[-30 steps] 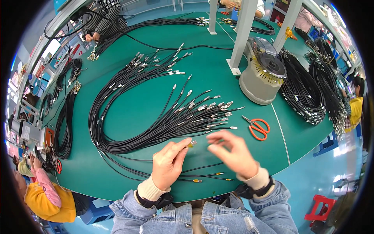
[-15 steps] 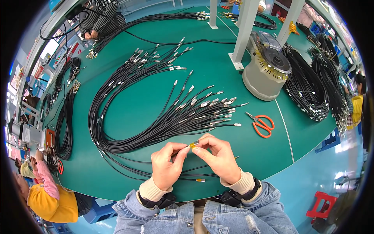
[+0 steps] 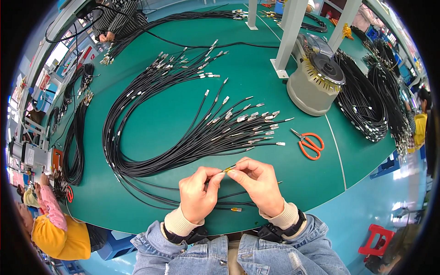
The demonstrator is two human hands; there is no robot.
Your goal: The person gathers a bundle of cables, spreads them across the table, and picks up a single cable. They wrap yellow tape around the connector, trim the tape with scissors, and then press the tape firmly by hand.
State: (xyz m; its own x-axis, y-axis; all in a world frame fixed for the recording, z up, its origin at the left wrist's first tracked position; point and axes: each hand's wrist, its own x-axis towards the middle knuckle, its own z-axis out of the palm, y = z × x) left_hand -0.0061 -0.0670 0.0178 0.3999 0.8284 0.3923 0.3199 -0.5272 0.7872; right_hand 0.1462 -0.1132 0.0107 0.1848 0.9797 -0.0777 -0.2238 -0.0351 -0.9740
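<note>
Left hand (image 3: 198, 192) and right hand (image 3: 262, 187) meet above the near side of the green worktop (image 3: 305, 190), thumb and fingers of each pinching a yellow-wrapped cable end (image 3: 228, 169) between them. Just beyond lies a curved bundle of black cables (image 3: 137, 169) with pale tips; orange-handled scissors (image 3: 302, 137) lie to the right, apart from the hands, near a grey rounded machine (image 3: 308, 96).
</note>
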